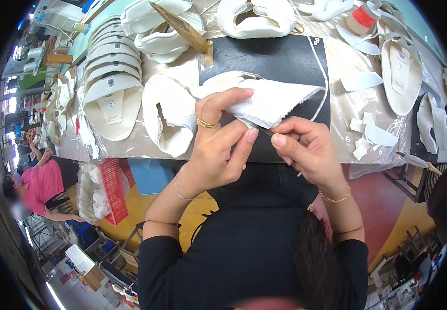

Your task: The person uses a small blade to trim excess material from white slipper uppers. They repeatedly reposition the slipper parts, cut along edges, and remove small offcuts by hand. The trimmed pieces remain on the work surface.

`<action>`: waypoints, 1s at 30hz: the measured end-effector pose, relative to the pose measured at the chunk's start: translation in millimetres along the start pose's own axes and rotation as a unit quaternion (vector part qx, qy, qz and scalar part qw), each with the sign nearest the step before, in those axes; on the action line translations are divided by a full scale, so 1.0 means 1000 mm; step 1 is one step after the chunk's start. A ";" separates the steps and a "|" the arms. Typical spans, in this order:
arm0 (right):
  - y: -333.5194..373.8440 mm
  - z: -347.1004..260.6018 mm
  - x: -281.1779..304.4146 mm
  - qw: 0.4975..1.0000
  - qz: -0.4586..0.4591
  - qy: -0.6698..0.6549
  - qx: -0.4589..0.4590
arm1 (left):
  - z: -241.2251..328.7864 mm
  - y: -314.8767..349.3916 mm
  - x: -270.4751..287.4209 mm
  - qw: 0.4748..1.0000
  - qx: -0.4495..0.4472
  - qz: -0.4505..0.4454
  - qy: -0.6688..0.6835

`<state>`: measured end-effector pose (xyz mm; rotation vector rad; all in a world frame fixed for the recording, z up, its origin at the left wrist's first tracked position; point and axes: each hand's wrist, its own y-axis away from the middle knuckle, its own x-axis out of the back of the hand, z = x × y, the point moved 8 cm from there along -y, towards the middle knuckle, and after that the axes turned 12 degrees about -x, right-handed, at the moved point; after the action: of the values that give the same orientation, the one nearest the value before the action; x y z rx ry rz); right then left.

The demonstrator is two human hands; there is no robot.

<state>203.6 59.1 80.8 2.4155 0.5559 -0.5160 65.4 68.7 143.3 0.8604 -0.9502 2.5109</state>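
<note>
My left hand (215,147) is closed on a white shoe upper (280,98), thumb and fingers gripping its near edge. The upper is lifted above the table's front edge, its raw, frayed border toward me. My right hand (306,147) pinches a thin dark piece (265,132) at that border, close to my left thumb; its kind is too small to tell. A black mat (264,54) lies behind the upper, and a white cord (320,62) curves across the mat's right side. To the left of my left hand rests another white upper (166,113).
A row of nested white shoes (112,98) stands at left, with more uppers (257,18) at the back. A wooden stick (182,28) leans by the mat. Right are white scraps (373,134), an insole (401,77) and a thread spool (363,19). A person in pink (53,181) sits far left.
</note>
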 end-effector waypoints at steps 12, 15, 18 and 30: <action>0.005 -0.020 0.000 0.985 0.031 0.160 -0.047 | 0.013 0.000 -0.004 0.995 -0.081 -0.032 -0.045; 0.006 -0.014 0.002 0.988 0.046 0.144 -0.045 | 0.013 0.000 -0.008 0.995 -0.082 -0.036 -0.044; 0.003 -0.009 -0.001 0.992 0.063 0.107 -0.004 | 0.013 -0.001 -0.008 0.995 -0.078 -0.032 -0.060; 0.004 -0.018 0.000 0.995 0.003 0.094 -0.031 | 0.007 -0.006 0.001 0.999 -0.041 -0.022 -0.025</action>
<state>210.2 67.7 96.1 2.4194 0.6353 -0.2648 70.2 68.1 150.8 0.9134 -1.0313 2.4061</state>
